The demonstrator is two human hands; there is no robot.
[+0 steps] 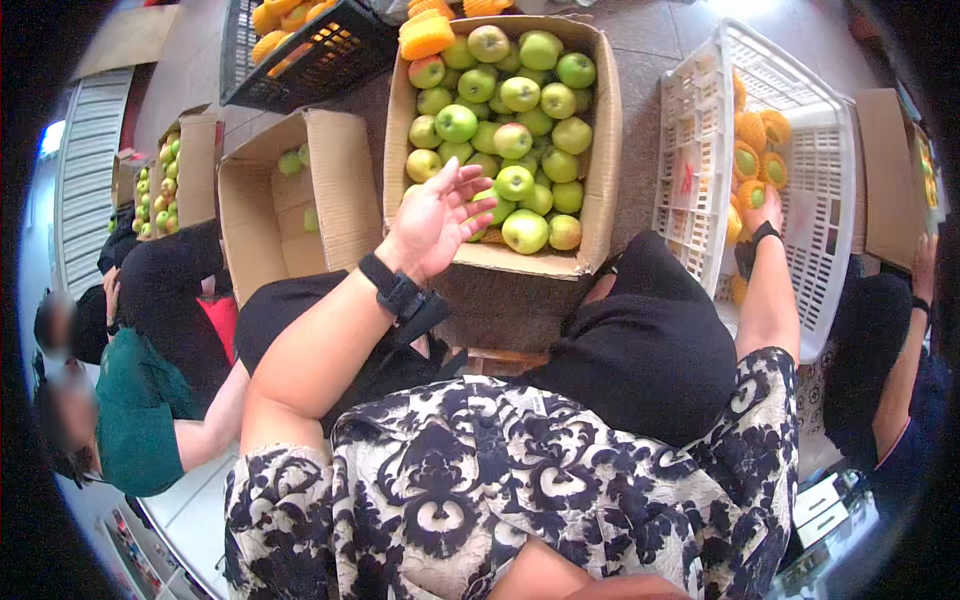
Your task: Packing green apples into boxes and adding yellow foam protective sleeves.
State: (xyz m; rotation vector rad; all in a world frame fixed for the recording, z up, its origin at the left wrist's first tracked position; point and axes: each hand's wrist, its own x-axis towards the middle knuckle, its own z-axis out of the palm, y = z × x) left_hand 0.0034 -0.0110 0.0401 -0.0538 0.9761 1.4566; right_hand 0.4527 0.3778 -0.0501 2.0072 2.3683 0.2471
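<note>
My left hand [435, 221], palm up with fingers spread and nothing in it, hovers over the near left corner of a cardboard box [600, 150]. Green apples [520, 94], some with a reddish blush, fill that box. To the right, my right hand [766, 210] reaches inside a white plastic crate [814, 180]. Its fingers are around a green apple in an orange foam net sleeve [751, 195]. Several more sleeved apples [750, 131] lie beside it in the crate. Part of the right hand's grip is hidden.
Orange foam sleeves [426, 34] rest on the box's far left corner. Left of it stands a cardboard box [341, 187] with a few apples. A black crate [315, 64] of sleeved fruit stands behind. People sit at left [146, 405] and right [896, 367].
</note>
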